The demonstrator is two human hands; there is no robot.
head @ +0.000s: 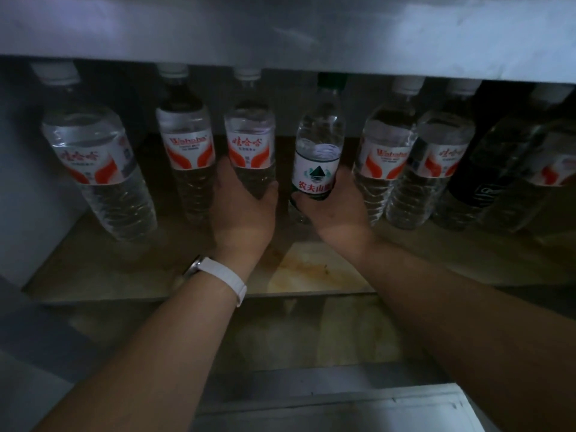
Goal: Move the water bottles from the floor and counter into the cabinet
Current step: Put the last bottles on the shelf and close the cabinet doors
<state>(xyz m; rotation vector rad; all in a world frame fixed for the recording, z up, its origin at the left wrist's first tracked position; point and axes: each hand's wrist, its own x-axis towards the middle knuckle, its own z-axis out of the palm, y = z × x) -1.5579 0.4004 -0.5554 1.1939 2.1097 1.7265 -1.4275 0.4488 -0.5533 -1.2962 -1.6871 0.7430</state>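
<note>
Inside the dim cabinet, several clear water bottles stand upright in a row on the shelf (131, 269). My left hand (241, 210) is wrapped around the lower part of a red-and-white labelled bottle (249, 141) in the middle. Beside it, my right hand (330, 210) grips the base of a green-capped bottle (318, 157) with a white and green label. Two red-labelled bottles (187, 145) stand to the left, the outer one (90, 151) near the cabinet wall. More red-labelled bottles (386, 157) stand to the right.
The cabinet's upper panel (280, 29) hangs low over the bottle caps. A dark bottle (480, 176) stands at the right among the clear ones. A stained patch (314, 269) marks the shelf front. A pale ledge (343, 406) lies below. A white watch band (224, 279) is on my left wrist.
</note>
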